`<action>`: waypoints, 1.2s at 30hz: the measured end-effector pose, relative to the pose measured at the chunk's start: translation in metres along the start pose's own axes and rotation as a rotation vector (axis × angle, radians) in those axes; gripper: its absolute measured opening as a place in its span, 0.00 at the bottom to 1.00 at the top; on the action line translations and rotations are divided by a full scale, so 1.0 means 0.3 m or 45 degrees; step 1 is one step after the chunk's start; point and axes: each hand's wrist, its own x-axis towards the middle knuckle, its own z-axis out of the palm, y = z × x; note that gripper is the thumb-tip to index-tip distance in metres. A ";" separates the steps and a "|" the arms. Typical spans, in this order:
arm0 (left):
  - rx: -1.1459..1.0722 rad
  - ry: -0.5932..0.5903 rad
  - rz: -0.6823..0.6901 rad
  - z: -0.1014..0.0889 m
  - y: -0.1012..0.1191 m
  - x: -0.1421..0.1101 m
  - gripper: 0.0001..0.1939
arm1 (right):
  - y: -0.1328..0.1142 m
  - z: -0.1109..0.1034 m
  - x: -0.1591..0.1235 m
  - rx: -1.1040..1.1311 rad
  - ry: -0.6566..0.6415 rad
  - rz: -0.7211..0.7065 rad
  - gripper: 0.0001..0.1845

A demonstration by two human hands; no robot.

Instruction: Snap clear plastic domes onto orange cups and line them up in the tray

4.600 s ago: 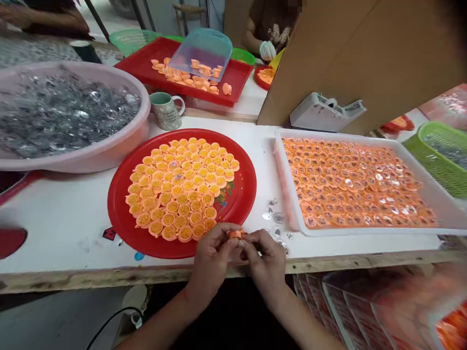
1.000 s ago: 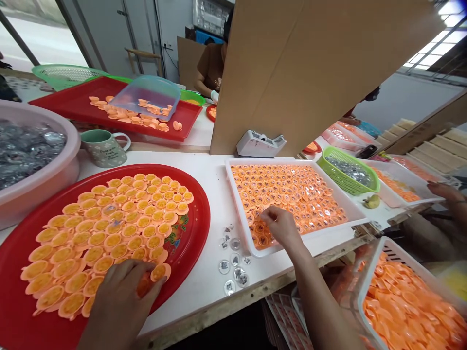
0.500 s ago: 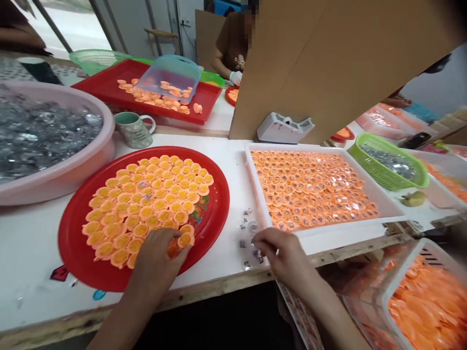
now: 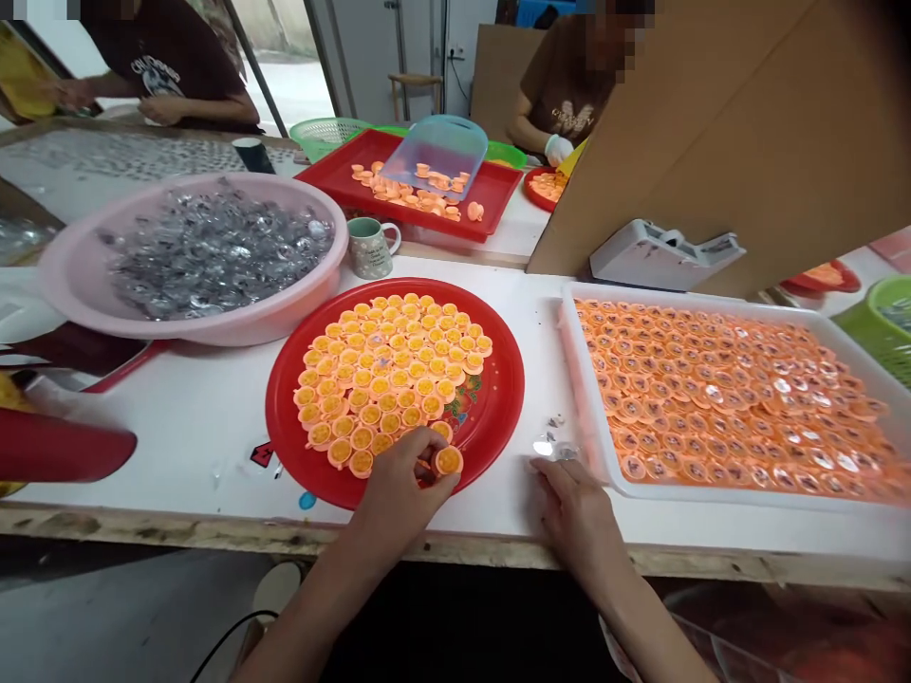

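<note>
My left hand (image 4: 409, 479) is closed around a small orange toy teacup (image 4: 449, 462) with a yellow inside, over the right front part of a round red tray (image 4: 502, 398). Many similar orange cups (image 4: 381, 384) with yellow insides lie crowded on that tray. To its right, my right hand (image 4: 580, 517) rests low at the table, fingers pressed together and pointing at a few small clear plastic discs (image 4: 545, 446). The undersides of those fingers are hidden, so what they pinch, if anything, does not show.
A white tray (image 4: 604, 446) full of orange cups with clear, printed tops stands at right. Behind left are a pink basin (image 4: 285, 318) of clear pieces and a mug (image 4: 368, 251). A tape dispenser (image 4: 651, 256) stands by a cardboard panel (image 4: 712, 142). Two people sit across.
The view has swung left, so things sit further right. My left hand still holds a cup at the red tray. My right hand has come down closer to the clear discs.
</note>
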 end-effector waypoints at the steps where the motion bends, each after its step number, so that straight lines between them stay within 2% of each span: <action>1: -0.045 0.004 0.016 0.000 -0.001 0.001 0.06 | -0.007 -0.004 0.006 0.203 -0.024 0.130 0.14; 3: -0.161 -0.006 0.022 -0.005 0.001 0.004 0.07 | -0.026 -0.011 0.015 0.656 -0.126 0.410 0.14; 5: -0.312 -0.070 -0.008 -0.012 0.009 0.008 0.09 | -0.049 -0.021 0.022 1.047 -0.225 0.600 0.15; 7: -0.458 -0.172 -0.036 -0.016 0.022 0.012 0.11 | -0.074 -0.031 0.024 1.303 -0.255 0.642 0.14; 9: -0.546 -0.267 -0.052 -0.015 0.035 0.013 0.12 | -0.099 -0.040 0.025 1.431 -0.245 0.625 0.14; 14: -0.653 -0.370 -0.158 0.004 0.052 0.008 0.14 | -0.126 -0.048 0.026 1.452 -0.311 0.602 0.13; 18: -0.765 -0.383 -0.242 0.008 0.046 0.004 0.13 | -0.121 -0.043 0.029 1.446 -0.231 0.550 0.10; 21: -0.768 -0.432 -0.236 0.005 0.038 0.000 0.10 | -0.127 -0.040 0.036 1.427 -0.213 0.515 0.10; 25: -0.824 -0.490 -0.240 0.004 0.032 -0.004 0.13 | -0.165 -0.044 0.054 1.477 -0.315 0.480 0.09; 28: -0.973 -0.505 -0.265 0.004 0.035 -0.006 0.14 | -0.197 -0.046 0.067 1.541 -0.332 0.476 0.08; 32: -1.164 -0.559 -0.299 -0.001 0.038 -0.006 0.10 | -0.210 -0.043 0.069 1.574 -0.316 0.453 0.07; 36: -1.081 -0.515 -0.272 -0.002 0.021 -0.002 0.13 | -0.199 -0.039 0.064 1.484 -0.321 0.437 0.08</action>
